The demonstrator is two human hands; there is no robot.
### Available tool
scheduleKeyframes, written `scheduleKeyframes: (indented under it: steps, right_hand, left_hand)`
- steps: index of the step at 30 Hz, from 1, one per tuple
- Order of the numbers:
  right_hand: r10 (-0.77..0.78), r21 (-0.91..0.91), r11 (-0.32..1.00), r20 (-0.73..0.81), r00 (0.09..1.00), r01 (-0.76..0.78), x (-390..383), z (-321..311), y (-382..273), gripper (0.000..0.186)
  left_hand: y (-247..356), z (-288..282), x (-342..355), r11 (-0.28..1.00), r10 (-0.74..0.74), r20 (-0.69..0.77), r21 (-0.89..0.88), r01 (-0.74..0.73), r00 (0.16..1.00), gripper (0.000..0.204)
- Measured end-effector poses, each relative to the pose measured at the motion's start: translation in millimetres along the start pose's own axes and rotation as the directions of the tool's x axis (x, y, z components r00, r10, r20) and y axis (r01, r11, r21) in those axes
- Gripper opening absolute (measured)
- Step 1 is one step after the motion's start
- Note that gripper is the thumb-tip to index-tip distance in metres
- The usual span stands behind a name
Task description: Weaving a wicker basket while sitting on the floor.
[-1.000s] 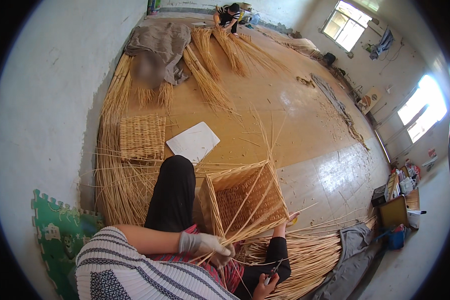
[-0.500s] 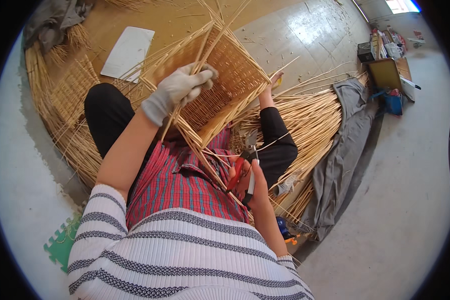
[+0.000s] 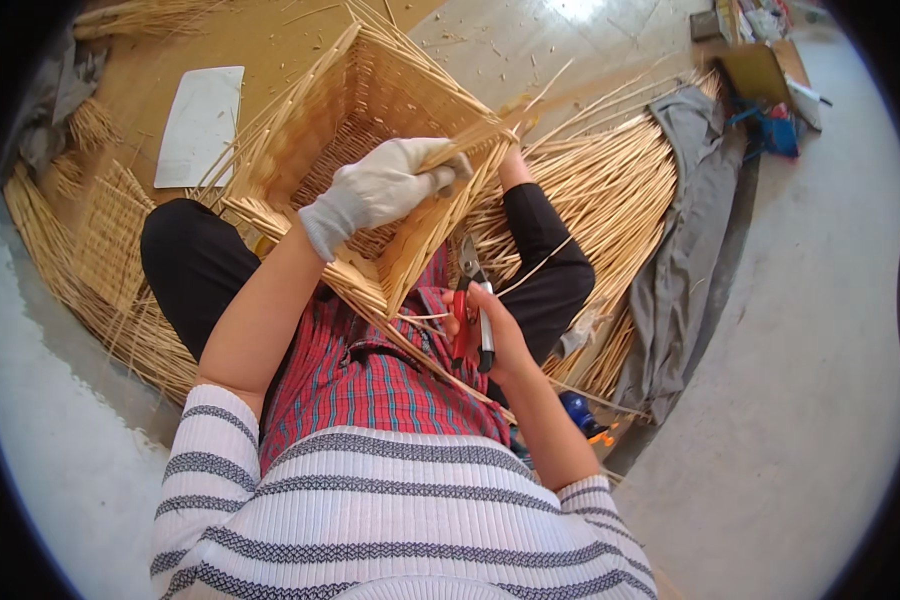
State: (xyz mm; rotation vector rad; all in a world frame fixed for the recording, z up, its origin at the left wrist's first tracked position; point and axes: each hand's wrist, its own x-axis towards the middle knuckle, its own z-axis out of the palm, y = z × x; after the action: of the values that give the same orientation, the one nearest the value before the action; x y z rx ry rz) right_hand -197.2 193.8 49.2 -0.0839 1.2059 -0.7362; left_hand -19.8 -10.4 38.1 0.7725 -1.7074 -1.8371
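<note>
A square wicker basket (image 3: 405, 95) rests tilted over my lap, its opening toward me and loose rod ends sticking out from its rim. My left hand (image 3: 385, 190), in a pale work glove with a grey cuff, reaches across the opening. Its fingers are closed round several wicker rods (image 3: 482, 131) at the basket's right side. Below the basket's near right edge, my bare right hand (image 3: 500, 335) grips pruning shears (image 3: 467, 305) with red and white handles, blades pointing up. A thin rod (image 3: 537, 268) sticks out beside the blades.
A large bundle of wicker rods (image 3: 610, 190) lies to the right, partly under a grey cloth (image 3: 695, 200). More rods and a woven panel (image 3: 110, 235) lie at the left. A white board (image 3: 200, 125) rests on the floor ahead. A blue object (image 3: 577, 408) sits by my right forearm.
My left hand has moved right, from rods at the basket's near left to rods at its right side. The basket has shifted left. The shears now point more upright, with handles closer together.
</note>
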Motion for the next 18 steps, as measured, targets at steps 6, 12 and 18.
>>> scheduleKeyframes:
  steps: [6,12,18]
  right_hand:
    - [0.008,0.072,0.997,0.048,0.999,-0.011,26,15,-1,0.043]
    - [-0.126,0.117,0.987,0.175,0.976,0.106,39,8,9,0.039]
    - [-0.114,-0.035,0.991,0.251,0.961,0.127,50,5,10,0.037]
  left_hand:
    - [0,21,44,0.582,0.030,0.361,0.752,-0.310,0.932,0.041]
    - [44,63,86,0.121,-0.496,0.490,0.856,-0.502,0.716,0.041]
    - [46,68,102,0.138,-0.676,0.365,0.916,-0.376,0.640,0.031]
